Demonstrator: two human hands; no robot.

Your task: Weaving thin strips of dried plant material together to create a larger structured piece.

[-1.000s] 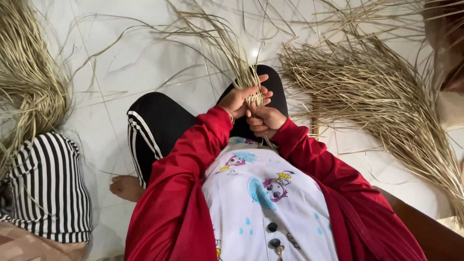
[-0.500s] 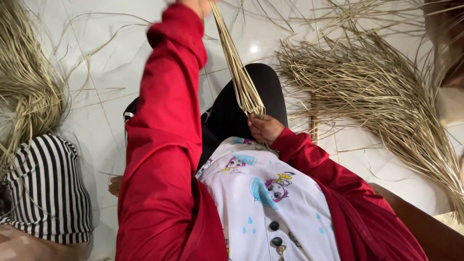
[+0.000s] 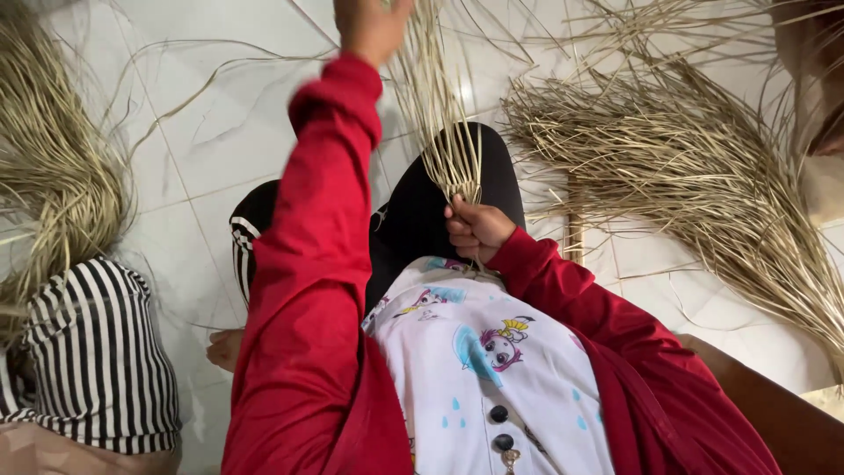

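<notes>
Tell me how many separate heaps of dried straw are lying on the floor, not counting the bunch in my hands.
2 for certain: one heap at the left edge, one large heap at the right. Loose strands trail between them, and more may lie outside the frame.

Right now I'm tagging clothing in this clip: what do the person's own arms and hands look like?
Both arms wear long, loose red sleeves to the wrist. The left hand and right hand are bare, no gloves. No jewellery is visible now.

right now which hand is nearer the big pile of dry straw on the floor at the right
Right. The right hand grips the straw bundle in the lap, close beside the pile. The left hand is raised high at the bundle's upper strands, farther from it.
</notes>
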